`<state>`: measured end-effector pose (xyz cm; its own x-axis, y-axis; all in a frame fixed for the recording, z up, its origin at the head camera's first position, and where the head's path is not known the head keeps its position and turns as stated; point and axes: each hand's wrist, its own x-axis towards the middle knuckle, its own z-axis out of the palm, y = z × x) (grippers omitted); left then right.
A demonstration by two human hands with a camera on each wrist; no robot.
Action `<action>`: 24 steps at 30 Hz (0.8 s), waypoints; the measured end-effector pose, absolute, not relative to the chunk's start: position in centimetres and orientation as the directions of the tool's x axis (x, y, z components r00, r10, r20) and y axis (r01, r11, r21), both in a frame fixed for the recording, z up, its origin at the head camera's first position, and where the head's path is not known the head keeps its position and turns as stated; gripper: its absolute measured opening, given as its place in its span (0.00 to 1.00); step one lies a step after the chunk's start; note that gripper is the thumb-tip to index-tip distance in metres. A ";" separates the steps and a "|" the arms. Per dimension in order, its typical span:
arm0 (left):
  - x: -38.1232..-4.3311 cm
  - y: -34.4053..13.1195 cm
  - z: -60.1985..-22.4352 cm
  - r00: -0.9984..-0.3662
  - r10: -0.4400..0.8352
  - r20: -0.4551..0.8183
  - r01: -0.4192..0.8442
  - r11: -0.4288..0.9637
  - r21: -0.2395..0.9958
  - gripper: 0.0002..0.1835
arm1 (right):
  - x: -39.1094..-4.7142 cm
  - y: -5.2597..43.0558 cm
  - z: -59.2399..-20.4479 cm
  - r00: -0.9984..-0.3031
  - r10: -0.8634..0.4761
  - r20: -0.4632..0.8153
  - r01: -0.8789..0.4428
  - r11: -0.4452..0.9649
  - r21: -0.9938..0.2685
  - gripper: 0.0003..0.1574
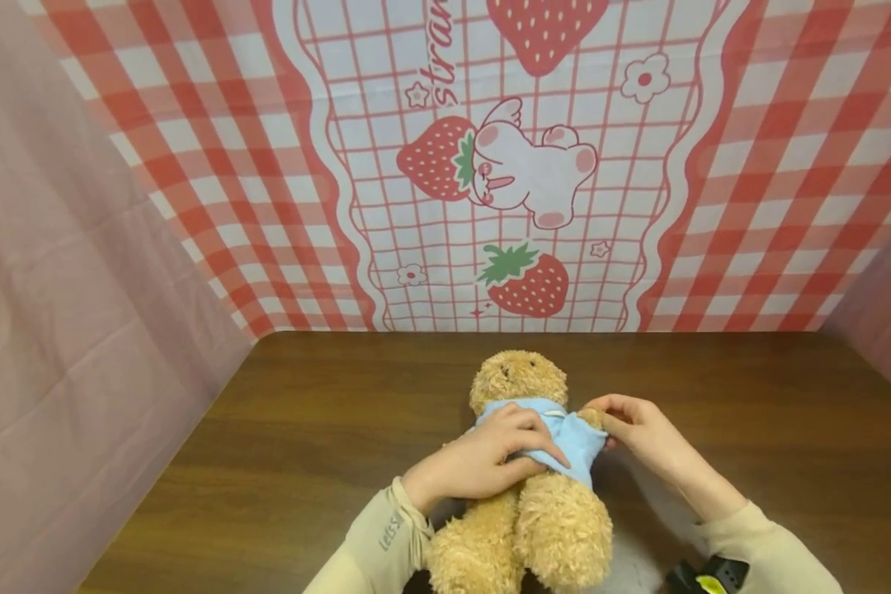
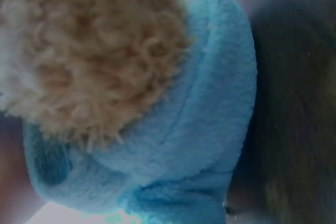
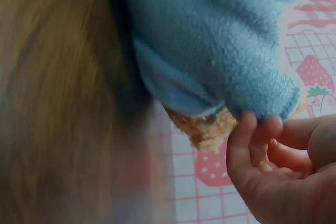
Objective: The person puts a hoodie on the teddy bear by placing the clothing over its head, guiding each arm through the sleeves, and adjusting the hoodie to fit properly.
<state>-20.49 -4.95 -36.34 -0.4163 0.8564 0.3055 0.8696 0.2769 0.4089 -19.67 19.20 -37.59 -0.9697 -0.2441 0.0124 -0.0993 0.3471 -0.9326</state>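
Observation:
A fluffy tan teddy bear (image 1: 564,528) lies on its back on the brown table, head away from me and legs toward me. It wears a light blue fleece shirt (image 1: 575,441), bunched at the chest. My left hand (image 1: 490,454) rests across the bear's belly, fingers spread over the shirt. With thumb and fingertips, my right hand (image 3: 283,171) pinches the edge of the shirt's sleeve (image 3: 268,98), where a tan paw (image 1: 592,417) pokes out in the head view. Tan fur (image 2: 94,51) and blue fabric (image 2: 210,103) fill the left wrist view, where my left fingers are hidden.
The wooden table (image 1: 304,412) ends at a red-and-white checked cloth (image 1: 341,165) with strawberries behind it. A pale pink curtain (image 1: 82,330) hangs on the left. Near my right sleeve is a black strap-like device (image 1: 713,573) with a yellow-green patch.

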 end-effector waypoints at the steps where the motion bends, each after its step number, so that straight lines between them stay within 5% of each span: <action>1: -20.4 -4.9 -36.4 -0.424 0.855 0.298 0.865 0.286 0.411 0.13 | -19.6 19.2 -37.6 -0.969 -0.246 0.014 -0.103 0.352 -0.930 0.17; 9: -20.0 -4.5 -36.4 -0.497 0.834 0.237 0.827 0.374 0.419 0.17 | -18.1 17.6 -36.4 -0.963 -0.206 0.175 -0.265 0.598 -0.756 0.09; 17: -21.0 -2.4 -34.9 -0.706 0.664 0.244 0.669 0.515 0.536 0.17 | -17.4 16.2 -36.4 -0.895 -0.202 0.397 -0.428 0.641 -0.637 0.05; 24: -21.2 -1.2 -34.9 -0.698 0.610 0.375 0.716 0.590 0.372 0.11 | -17.3 16.3 -36.4 -0.870 -0.218 0.442 -0.476 0.604 -0.639 0.07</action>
